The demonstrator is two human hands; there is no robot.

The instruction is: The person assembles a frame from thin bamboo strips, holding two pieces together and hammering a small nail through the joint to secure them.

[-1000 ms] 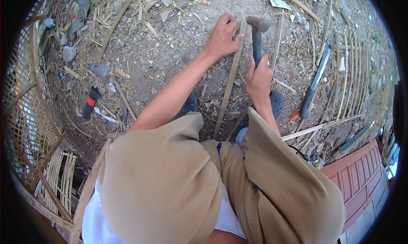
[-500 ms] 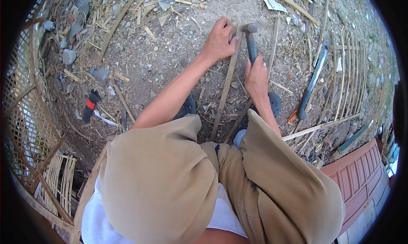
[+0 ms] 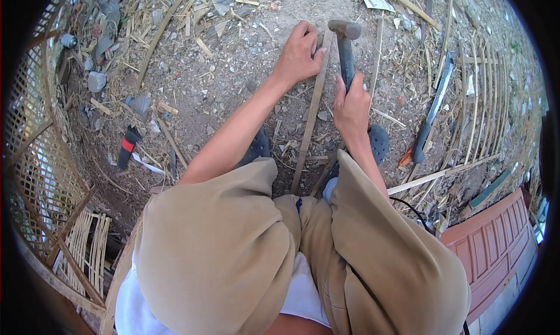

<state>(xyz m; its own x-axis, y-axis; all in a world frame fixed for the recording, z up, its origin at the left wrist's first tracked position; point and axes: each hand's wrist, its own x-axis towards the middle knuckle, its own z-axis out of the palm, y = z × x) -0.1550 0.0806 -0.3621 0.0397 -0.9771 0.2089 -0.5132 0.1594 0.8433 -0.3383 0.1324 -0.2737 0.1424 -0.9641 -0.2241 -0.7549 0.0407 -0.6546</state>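
Observation:
My right hand [image 3: 353, 104] is wrapped round the handle of a hammer [image 3: 345, 55], its metal head pointing away from me and raised above the ground. Beside it, my left hand [image 3: 298, 55] is closed at the far end of a long flat wooden strip [image 3: 311, 116], thumb against the strip's left edge. A dark sliver shows between thumb and forefinger, but what they pinch is mostly hidden. The strip runs back towards me between my feet, and a second thin strip [image 3: 376, 61] lies to the right of the hammer.
To the right lie a long blade with a dark handle [image 3: 429, 116], a slatted frame [image 3: 481, 102] and a reddish panelled board [image 3: 490, 241]. On the left are a black and red object [image 3: 126, 148], a plastic bottle [image 3: 139, 106] and lattice panels [image 3: 41, 160]. Wood scraps litter the soil.
The hammer has risen off the strip's far end, and its head now looks larger and turned. My left hand stays almost where it was.

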